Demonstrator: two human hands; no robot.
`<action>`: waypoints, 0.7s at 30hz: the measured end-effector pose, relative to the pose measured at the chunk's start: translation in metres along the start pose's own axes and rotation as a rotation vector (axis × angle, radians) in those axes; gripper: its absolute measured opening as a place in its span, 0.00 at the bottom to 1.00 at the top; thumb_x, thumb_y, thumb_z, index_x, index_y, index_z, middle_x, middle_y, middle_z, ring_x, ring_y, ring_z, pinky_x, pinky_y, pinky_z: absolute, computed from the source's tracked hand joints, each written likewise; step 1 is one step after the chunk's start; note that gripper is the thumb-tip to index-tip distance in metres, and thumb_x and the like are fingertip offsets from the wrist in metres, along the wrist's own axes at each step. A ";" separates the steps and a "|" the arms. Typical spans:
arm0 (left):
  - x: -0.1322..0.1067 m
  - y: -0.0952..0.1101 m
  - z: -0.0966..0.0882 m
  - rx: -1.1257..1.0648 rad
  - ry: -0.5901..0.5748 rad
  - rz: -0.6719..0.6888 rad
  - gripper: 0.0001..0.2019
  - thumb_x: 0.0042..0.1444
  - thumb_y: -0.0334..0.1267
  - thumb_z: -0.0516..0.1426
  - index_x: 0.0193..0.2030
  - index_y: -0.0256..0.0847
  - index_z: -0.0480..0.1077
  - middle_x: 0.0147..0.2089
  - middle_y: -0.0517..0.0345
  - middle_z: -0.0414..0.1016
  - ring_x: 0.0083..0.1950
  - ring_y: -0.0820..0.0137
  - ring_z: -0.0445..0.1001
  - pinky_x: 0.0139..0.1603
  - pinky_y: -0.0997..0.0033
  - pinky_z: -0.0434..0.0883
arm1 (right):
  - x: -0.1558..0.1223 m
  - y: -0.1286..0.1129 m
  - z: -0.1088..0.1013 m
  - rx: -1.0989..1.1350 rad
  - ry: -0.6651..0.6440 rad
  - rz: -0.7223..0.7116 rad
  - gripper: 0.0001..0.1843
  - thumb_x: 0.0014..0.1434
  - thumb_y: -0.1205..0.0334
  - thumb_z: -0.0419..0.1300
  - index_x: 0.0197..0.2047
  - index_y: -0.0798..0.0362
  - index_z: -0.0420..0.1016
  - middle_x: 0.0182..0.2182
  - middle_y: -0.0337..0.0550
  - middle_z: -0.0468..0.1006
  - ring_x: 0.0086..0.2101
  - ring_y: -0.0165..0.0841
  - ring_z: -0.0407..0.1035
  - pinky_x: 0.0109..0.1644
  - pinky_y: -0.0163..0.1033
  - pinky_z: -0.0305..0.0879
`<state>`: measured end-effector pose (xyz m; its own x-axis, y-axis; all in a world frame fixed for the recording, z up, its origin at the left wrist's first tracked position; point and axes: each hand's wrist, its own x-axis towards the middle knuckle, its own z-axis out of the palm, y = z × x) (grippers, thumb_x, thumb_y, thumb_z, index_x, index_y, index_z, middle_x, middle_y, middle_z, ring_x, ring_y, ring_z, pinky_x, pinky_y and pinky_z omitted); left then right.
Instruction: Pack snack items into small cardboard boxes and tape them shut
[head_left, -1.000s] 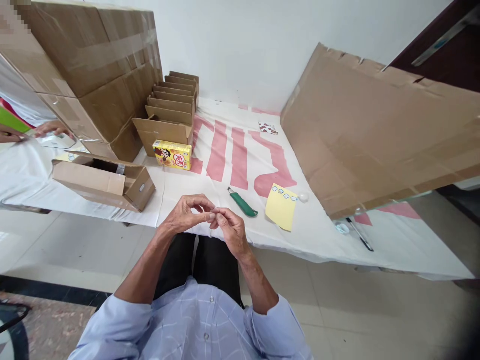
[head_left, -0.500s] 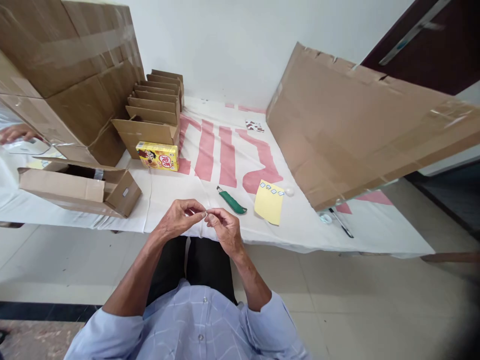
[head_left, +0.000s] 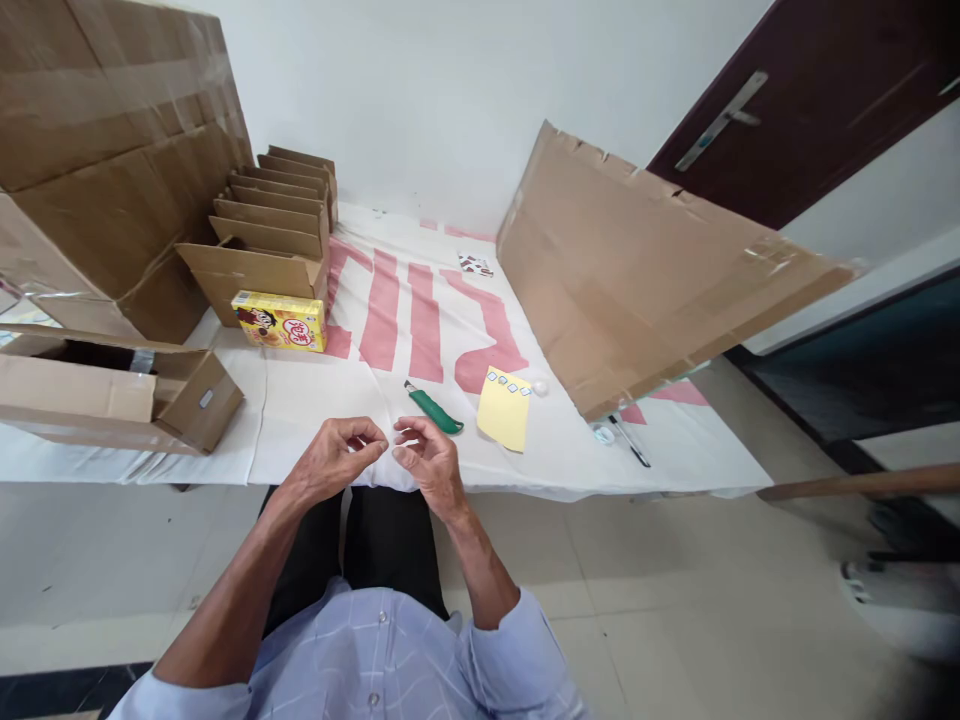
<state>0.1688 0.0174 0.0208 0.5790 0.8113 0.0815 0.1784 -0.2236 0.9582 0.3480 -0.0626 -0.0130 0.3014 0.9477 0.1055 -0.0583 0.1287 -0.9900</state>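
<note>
My left hand (head_left: 339,458) is held over the table's front edge, thumb and forefinger pinched together; whatever they may hold is too small to make out. Facing it, a short gap away, is my right hand (head_left: 431,462), its thumb and fingers apart and nothing visible between them. Just beyond the right hand lies a green utility knife (head_left: 436,411) on the white cloth. To the right of the knife is a yellow sheet (head_left: 502,420) with a row of small bluish-edged pieces (head_left: 508,383) along its top.
An open cardboard box (head_left: 199,400) stands at the left, near a yellow printed carton (head_left: 281,321) and upright cardboard dividers (head_left: 270,230). A big cardboard panel (head_left: 645,270) leans at the right. By its foot lie a black pen (head_left: 630,441) and a small clear round item (head_left: 602,434).
My fingertips, touching before, have come apart, and the right thumb and forefinger have spread. The whole view has shifted, so the table's things sit farther left.
</note>
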 end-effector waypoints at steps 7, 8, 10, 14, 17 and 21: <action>-0.003 -0.012 0.013 -0.091 -0.070 -0.066 0.16 0.58 0.53 0.66 0.31 0.42 0.83 0.29 0.56 0.79 0.31 0.68 0.72 0.31 0.71 0.67 | -0.009 -0.004 0.001 0.015 -0.035 0.004 0.18 0.60 0.44 0.75 0.32 0.50 0.83 0.30 0.39 0.79 0.32 0.33 0.72 0.42 0.40 0.72; -0.004 -0.014 0.014 -0.113 -0.090 -0.083 0.17 0.58 0.54 0.66 0.31 0.42 0.83 0.29 0.56 0.79 0.31 0.67 0.71 0.30 0.72 0.66 | -0.010 -0.003 -0.001 0.015 -0.032 0.008 0.18 0.60 0.44 0.75 0.32 0.49 0.83 0.29 0.39 0.79 0.32 0.33 0.71 0.41 0.40 0.72; -0.003 -0.018 0.016 -0.155 -0.120 -0.106 0.18 0.58 0.56 0.67 0.32 0.42 0.83 0.29 0.55 0.78 0.32 0.67 0.71 0.29 0.72 0.65 | -0.012 -0.002 -0.004 0.008 -0.024 0.022 0.18 0.60 0.43 0.75 0.32 0.49 0.82 0.29 0.39 0.79 0.32 0.34 0.72 0.41 0.41 0.73; -0.001 -0.028 0.025 -0.193 -0.147 -0.130 0.18 0.56 0.57 0.68 0.33 0.43 0.85 0.31 0.53 0.80 0.32 0.66 0.72 0.29 0.71 0.66 | -0.017 0.001 -0.014 -0.023 0.004 0.040 0.19 0.60 0.42 0.75 0.33 0.49 0.82 0.30 0.39 0.80 0.32 0.33 0.73 0.41 0.40 0.74; 0.001 -0.032 0.035 -0.190 -0.159 -0.138 0.17 0.56 0.57 0.68 0.34 0.44 0.85 0.32 0.53 0.81 0.32 0.65 0.73 0.30 0.70 0.68 | -0.021 0.003 -0.022 -0.070 0.033 0.025 0.19 0.59 0.43 0.75 0.33 0.50 0.82 0.30 0.39 0.80 0.32 0.33 0.73 0.41 0.39 0.74; 0.003 -0.029 0.049 -0.175 -0.154 -0.127 0.17 0.54 0.56 0.68 0.34 0.43 0.85 0.30 0.55 0.80 0.31 0.67 0.72 0.32 0.70 0.68 | -0.024 0.006 -0.031 -0.126 0.083 0.003 0.16 0.61 0.46 0.74 0.34 0.49 0.83 0.31 0.39 0.81 0.33 0.33 0.73 0.43 0.39 0.74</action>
<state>0.2043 0.0004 -0.0202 0.6772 0.7323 -0.0721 0.1246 -0.0176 0.9920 0.3698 -0.0941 -0.0247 0.3793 0.9200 0.0992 0.0592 0.0829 -0.9948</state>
